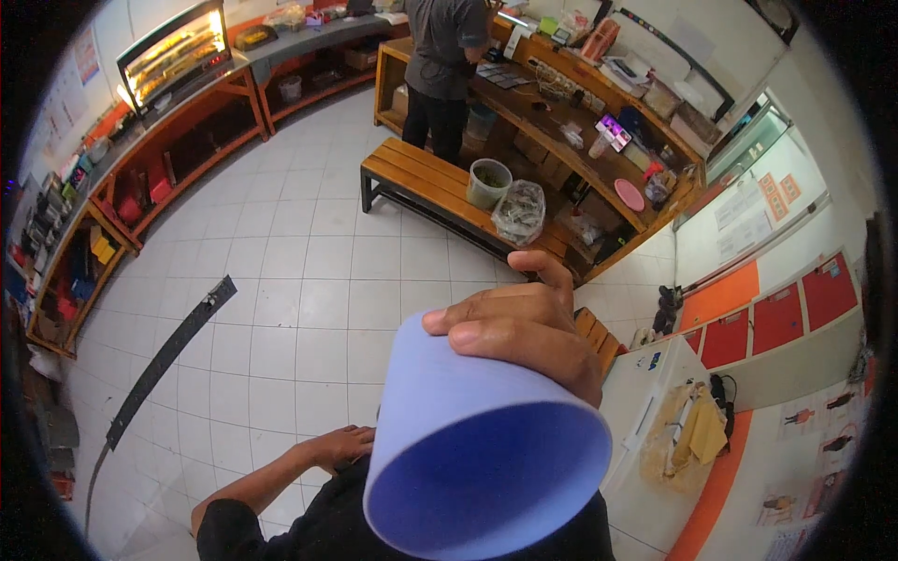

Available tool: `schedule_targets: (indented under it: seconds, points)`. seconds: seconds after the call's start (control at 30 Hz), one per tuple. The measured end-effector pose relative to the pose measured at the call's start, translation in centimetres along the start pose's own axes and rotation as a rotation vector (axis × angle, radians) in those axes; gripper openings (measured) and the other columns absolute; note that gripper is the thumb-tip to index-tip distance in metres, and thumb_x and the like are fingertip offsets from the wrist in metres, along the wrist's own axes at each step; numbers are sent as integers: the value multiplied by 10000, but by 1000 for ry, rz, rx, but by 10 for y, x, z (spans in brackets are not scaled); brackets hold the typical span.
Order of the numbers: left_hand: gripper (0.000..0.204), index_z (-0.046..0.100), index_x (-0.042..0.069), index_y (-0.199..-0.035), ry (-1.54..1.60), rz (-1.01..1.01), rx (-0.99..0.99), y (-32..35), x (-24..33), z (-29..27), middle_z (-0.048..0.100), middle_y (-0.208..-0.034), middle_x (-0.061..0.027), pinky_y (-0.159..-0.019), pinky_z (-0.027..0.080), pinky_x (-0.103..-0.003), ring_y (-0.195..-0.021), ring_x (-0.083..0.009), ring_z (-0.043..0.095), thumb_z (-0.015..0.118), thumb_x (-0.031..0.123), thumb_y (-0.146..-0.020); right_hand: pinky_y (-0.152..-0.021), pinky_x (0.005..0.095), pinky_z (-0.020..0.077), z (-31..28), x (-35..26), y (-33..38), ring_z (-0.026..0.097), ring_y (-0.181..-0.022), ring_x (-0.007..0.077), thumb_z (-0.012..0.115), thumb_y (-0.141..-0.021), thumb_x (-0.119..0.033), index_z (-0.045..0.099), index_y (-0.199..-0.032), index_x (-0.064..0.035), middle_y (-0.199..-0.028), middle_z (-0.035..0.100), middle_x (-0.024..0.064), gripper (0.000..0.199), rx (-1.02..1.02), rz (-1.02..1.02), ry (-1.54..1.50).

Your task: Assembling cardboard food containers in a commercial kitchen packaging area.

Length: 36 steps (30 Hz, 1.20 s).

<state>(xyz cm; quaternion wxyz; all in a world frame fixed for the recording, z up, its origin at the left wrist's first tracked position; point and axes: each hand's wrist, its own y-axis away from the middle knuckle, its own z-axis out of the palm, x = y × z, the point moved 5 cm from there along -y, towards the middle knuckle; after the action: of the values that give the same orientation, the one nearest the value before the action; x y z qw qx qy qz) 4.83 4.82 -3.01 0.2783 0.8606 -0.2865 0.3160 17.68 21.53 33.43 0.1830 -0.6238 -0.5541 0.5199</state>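
A plain blue cup [468, 439], tapered and empty, was held close below the camera, its long axis tilted, mouth toward the viewer, base pointing away. The right hand [524, 327] wrapped its base; the left hand [339, 447] rested half-curled, holding nothing.

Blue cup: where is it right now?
In the head view the blue cup sits low and right of centre, close to the camera, tipped with its open mouth toward the lens. The right hand grips its base; the left hand rests lower left.
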Motion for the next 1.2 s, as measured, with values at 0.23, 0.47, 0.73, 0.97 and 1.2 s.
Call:
schedule_targets:
  seconds: [0.23,0.47,0.73,0.97,1.2]
  points:
    - [1194,267,234,-1406,-43,82,133,-13,5,-6,231,-1486,-68,-1084,309,-521,-1343,-299,299,863,4,-397,-997,492,308,-10,-6,-2,618,-897,134,731,-776,-407,575,-1087,-216,-984,646,0,397,65,25,76]
    - [1149,298,258,-1374,72,32,-35,-10,19,-29,239,-1478,-42,-1058,328,-543,-1343,-290,312,821,-64,-403,-998,462,339,-24,-15,-4,591,-855,184,506,-932,-364,448,-998,-203,-929,631,55,183,49,20,253]
    - [1082,305,259,-1374,103,43,-6,-15,20,-32,235,-1483,-48,-1055,319,-545,-1343,-300,316,781,-84,-465,-992,493,341,-31,-23,-9,576,-896,202,534,-902,-361,403,-1022,-290,-960,593,38,191,100,73,388]
    - [1076,320,257,-1368,118,13,-55,-17,18,-35,227,-1494,-51,-1064,308,-541,-1352,-299,307,781,-89,-460,-989,499,337,-36,-30,-13,575,-892,205,546,-888,-358,419,-1010,-301,-946,589,36,185,147,77,413]
    - [1093,308,260,-1384,158,24,-47,-17,17,-36,236,-1493,-47,-1075,303,-529,-1354,-301,303,782,-72,-456,-990,498,331,-37,-31,-17,585,-853,200,541,-893,-341,438,-994,-265,-916,611,44,163,143,42,409]
